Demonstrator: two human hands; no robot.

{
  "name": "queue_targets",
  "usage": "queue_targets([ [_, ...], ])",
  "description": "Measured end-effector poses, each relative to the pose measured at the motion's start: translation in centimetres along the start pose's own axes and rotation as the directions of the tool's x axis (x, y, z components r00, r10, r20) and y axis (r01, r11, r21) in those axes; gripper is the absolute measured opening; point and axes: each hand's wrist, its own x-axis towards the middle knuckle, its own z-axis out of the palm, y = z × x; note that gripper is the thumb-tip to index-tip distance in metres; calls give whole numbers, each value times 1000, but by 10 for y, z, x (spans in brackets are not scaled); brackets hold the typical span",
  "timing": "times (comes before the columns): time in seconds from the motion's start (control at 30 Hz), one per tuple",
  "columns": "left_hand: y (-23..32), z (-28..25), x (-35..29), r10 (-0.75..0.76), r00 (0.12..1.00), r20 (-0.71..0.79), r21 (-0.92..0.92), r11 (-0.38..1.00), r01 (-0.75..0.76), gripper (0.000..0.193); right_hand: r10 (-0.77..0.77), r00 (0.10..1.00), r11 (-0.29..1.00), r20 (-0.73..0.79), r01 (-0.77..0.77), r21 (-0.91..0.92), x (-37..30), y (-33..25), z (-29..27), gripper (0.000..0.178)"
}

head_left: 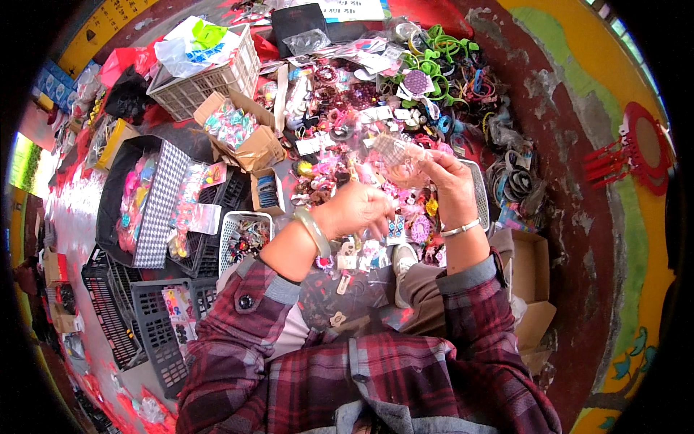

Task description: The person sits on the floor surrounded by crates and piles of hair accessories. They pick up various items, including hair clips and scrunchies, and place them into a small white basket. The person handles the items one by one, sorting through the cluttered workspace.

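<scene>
Broadly, a pile of hair accessories is spread out, flanked at the left by a loaded crate and an open cardboard box. Over the pile, the left hand is held with fingers bent; whether anything is gripped cannot be told. By the right hand, raised alongside, a clear packet is pinched between thumb and fingers.

Floor: daylight glare at left bleaches part of it nearly white.
Left hand: motion blur softens its outline.
Clear packet: hazy, detail lost.
Painted wall: bends toward the black fisheye rim.
</scene>
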Motion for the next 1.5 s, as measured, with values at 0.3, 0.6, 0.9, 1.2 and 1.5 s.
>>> queue_targets([
  [0.3,-13,-21,16,758,626,-185,643,575,-506,25,-127,969,825,214,223,-520,-6,-3,-6,17],
  [0.6,-17,-14,16,242,970,-12,-135,961,-241,30,-10,974,906,225,104,-410,-7,-5,-6,19],
  [0.9,-19,-9,20,237,961,-145,-347,897,-274,32,-391,902,755,184,428,-496,-3,-13,-1,29],
  [1.2,-15,-7,17,295,942,-163,-373,865,-335,33,-357,918,824,171,396,-405,-1,-5,1,13],
  [1.5,-5,-3,8,220,971,-95,-564,791,-235,36,-336,904,813,265,421,-402,-1,4,0,13],
])
